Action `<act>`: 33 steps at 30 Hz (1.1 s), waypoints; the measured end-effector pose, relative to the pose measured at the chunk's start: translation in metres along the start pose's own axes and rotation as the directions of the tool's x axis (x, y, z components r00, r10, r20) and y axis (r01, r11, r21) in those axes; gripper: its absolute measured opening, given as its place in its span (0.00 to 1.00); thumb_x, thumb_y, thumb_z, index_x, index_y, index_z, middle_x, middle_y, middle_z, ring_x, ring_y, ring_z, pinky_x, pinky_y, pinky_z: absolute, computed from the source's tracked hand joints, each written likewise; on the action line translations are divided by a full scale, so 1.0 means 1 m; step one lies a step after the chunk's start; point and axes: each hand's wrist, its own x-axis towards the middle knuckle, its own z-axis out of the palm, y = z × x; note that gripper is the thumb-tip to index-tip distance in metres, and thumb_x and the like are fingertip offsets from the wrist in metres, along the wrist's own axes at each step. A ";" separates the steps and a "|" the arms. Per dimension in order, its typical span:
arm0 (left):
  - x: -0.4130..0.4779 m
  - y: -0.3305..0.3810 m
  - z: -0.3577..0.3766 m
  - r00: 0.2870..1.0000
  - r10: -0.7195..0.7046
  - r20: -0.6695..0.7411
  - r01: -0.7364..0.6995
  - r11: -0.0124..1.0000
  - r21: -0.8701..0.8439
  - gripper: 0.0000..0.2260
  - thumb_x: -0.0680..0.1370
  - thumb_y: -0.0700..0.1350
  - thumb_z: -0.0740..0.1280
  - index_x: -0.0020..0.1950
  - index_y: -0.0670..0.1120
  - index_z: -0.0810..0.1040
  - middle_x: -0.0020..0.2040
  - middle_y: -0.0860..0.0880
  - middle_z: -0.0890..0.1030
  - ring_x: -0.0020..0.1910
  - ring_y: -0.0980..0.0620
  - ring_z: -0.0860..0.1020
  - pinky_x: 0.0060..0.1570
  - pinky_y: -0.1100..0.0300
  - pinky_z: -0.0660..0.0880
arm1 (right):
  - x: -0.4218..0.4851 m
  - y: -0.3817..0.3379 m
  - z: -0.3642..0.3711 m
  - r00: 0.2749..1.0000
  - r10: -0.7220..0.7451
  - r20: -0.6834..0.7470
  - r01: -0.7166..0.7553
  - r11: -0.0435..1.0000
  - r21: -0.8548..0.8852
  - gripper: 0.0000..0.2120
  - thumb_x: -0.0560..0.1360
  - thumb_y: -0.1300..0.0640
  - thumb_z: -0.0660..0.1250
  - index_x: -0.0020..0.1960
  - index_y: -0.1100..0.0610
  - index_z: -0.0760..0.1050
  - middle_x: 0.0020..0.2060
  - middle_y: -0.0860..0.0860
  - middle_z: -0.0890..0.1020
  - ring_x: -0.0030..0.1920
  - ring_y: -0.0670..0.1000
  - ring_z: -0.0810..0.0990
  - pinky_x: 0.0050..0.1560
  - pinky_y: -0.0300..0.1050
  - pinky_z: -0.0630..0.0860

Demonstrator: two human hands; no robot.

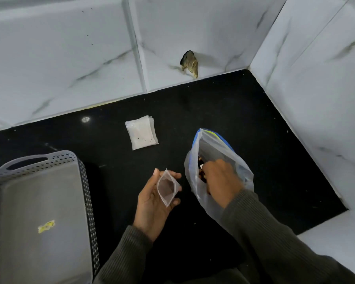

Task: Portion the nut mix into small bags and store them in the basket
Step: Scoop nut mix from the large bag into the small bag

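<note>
My left hand (152, 203) holds a small clear bag (168, 187) with its mouth spread open, thumb on one side and fingers on the other. My right hand (219, 181) is inside the mouth of the large clear bag with a blue zip edge (213, 144), fingers curled over brown nuts (201, 160) in it. A stack of small flat bags (141, 133) lies on the black counter further back. The grey perforated basket (84, 181) stands at the left with nothing in it but a yellow sticker.
The black counter (254, 119) meets white marble-look tiled walls at the back and right. A dark hole with brownish stuff (190, 62) sits low in the back wall. The counter ends in a white ledge (336, 242) at the lower right.
</note>
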 end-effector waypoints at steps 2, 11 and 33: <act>-0.001 0.000 0.003 1.000 0.009 0.010 -0.009 1.000 0.006 0.20 0.77 0.59 0.61 0.47 0.45 0.84 0.52 0.43 0.77 0.43 0.51 0.76 0.43 0.55 0.68 | -0.002 0.004 0.002 0.998 0.012 -0.060 -0.011 1.000 0.011 0.08 0.78 0.58 0.64 0.56 0.56 0.75 0.53 0.54 0.78 0.54 0.53 0.77 0.56 0.46 0.74; -0.005 -0.006 0.007 0.999 -0.036 0.036 0.038 0.997 -0.074 0.20 0.78 0.58 0.61 0.48 0.43 0.82 0.46 0.45 0.80 0.43 0.49 0.77 0.45 0.54 0.69 | -0.022 0.006 0.006 0.999 -0.027 -0.030 0.027 1.000 -0.009 0.10 0.79 0.58 0.60 0.59 0.57 0.73 0.54 0.53 0.78 0.58 0.54 0.77 0.58 0.47 0.73; 0.004 -0.014 -0.003 0.994 -0.092 0.054 0.097 0.991 -0.089 0.19 0.79 0.59 0.61 0.50 0.45 0.82 0.55 0.44 0.80 0.47 0.49 0.76 0.39 0.58 0.73 | -0.026 0.035 0.038 0.996 0.042 -0.084 -0.023 0.978 0.208 0.10 0.77 0.58 0.64 0.57 0.55 0.79 0.48 0.54 0.82 0.51 0.54 0.80 0.55 0.51 0.77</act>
